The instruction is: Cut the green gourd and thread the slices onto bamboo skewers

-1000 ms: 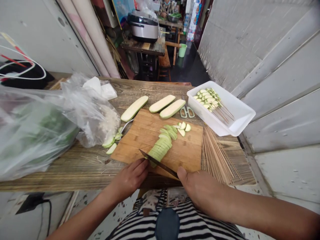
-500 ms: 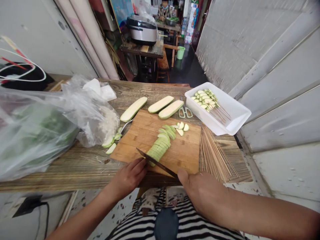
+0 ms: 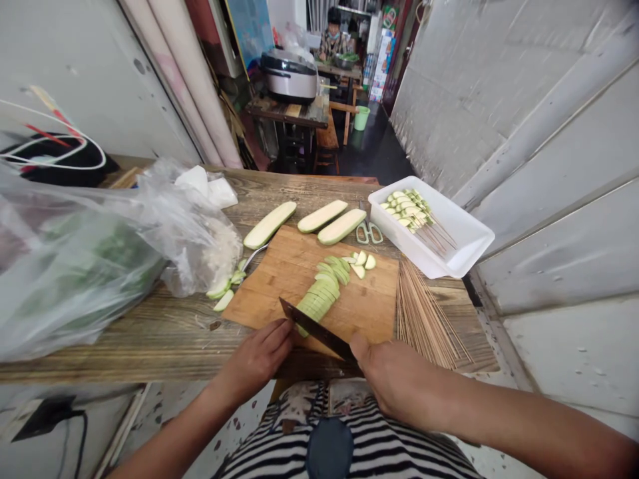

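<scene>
My right hand (image 3: 394, 369) is closed round the handle of a kitchen knife (image 3: 319, 332). Its dark blade slants up and left across the near end of a sliced zucchini half (image 3: 319, 299). With fingers curled together, my left hand (image 3: 267, 352) grips that near end beside the blade; the fingertips are partly hidden. Thin green slices fan away from the blade over the wooden cutting board (image 3: 269, 279). A few small zucchini pieces (image 3: 360, 264) lie farther back on the board.
Beyond the board lie several zucchini halves (image 3: 270, 225) and scissors (image 3: 369, 232). On the right are bamboo skewers (image 3: 426, 319) and a white tray (image 3: 469, 233) with skewered slices. Plastic bags (image 3: 74, 266) crowd the left. A person (image 3: 333, 40) sits at a far table.
The knife blade has tipped slightly, showing more of its flat side, with its tip a little farther right. My left hand stays at the zucchini's near end. The whole view has shifted slightly.
</scene>
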The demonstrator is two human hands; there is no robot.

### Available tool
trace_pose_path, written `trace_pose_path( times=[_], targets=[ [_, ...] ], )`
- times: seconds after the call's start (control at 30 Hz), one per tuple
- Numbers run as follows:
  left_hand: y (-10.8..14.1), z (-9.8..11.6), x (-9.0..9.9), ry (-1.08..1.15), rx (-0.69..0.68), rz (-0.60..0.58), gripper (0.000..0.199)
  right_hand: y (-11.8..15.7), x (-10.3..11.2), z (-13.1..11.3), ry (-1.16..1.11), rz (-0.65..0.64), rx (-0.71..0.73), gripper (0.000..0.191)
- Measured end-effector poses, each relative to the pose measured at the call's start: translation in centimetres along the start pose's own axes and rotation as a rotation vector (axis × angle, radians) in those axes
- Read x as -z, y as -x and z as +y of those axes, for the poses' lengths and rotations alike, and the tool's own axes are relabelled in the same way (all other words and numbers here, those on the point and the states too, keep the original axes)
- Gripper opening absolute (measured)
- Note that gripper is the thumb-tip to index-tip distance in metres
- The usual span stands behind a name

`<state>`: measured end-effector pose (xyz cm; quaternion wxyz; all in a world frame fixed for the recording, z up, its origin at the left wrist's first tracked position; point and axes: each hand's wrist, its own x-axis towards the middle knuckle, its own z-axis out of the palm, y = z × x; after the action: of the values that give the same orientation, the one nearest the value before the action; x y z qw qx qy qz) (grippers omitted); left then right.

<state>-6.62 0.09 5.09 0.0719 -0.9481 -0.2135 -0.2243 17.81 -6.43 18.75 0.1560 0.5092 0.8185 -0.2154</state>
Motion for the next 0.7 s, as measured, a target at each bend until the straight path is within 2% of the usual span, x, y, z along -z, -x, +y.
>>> trace_pose_path(
  times=[0.17,0.3,0.4,0.47,0.53,0.7],
  targets=[
    [0.2,1.7,-1.1,0.059,0.116,0.067,0.028,2.4,2.1,0.4,0.028,0.123,-0.101,0.020],
    [-1.1,3.7,-1.7,0.052,0.390,0.232,0.040,3.6,1.9,1.6,-0.011,0.416,-0.065,0.014],
    [-2.2,4.7,-2.3,0.030,0.554,0.290,0.059,3.9,1.0,3.0,0.009,0.604,-0.048,0.023],
    [-2.6,4.9,-2.8,0.032,0.581,0.283,0.062,4.0,0.4,3.9,0.100,0.681,-0.089,0.036],
    [-2.6,4.9,-3.3,0.039,0.562,0.286,0.057,4.0,-0.3,4.8,0.225,0.724,-0.143,0.045],
    [-2.3,4.4,-3.9,0.022,0.535,0.309,0.051,3.8,-1.5,6.0,0.358,0.746,-0.190,0.054]
  ],
)
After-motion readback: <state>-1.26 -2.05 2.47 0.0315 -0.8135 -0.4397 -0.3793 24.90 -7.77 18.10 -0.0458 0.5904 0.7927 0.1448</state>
